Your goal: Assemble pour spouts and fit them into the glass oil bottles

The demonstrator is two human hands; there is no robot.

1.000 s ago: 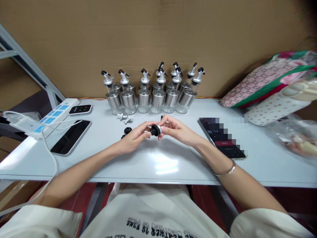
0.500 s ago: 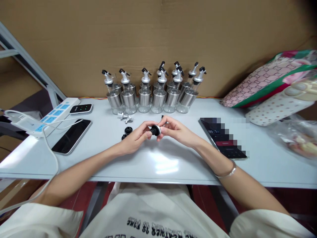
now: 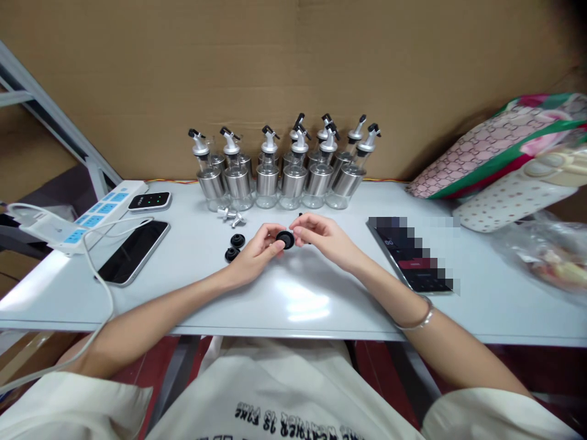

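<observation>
A black rubber stopper (image 3: 285, 239) of a bottle pourer shows its round face toward me, with a sliver of silver at its upper edge. My left hand (image 3: 259, 250) is closed around its left side, thumb in front. On the right, the fingers of my right hand (image 3: 321, 237) pinch together at the stopper's edge; what exactly sits between them is mostly hidden. Two loose black stoppers (image 3: 235, 245) lie just left of my left hand. Behind these are silver pourer spouts (image 3: 232, 217). A small dark tip (image 3: 301, 214) peeks out behind my right hand.
Several glass-and-steel oil bottles (image 3: 293, 180) with pourers stand along the back. To the left are a phone (image 3: 132, 253), a power strip (image 3: 98, 214) and a small device (image 3: 150, 201). Another phone (image 3: 410, 256), a dotted tumbler (image 3: 498, 198) and a plastic bag (image 3: 550, 256) lie right.
The pourer piece has turned from a sideways view, with its silver collar at right, so its black round face now points at me. Both loose stoppers show more fully.
</observation>
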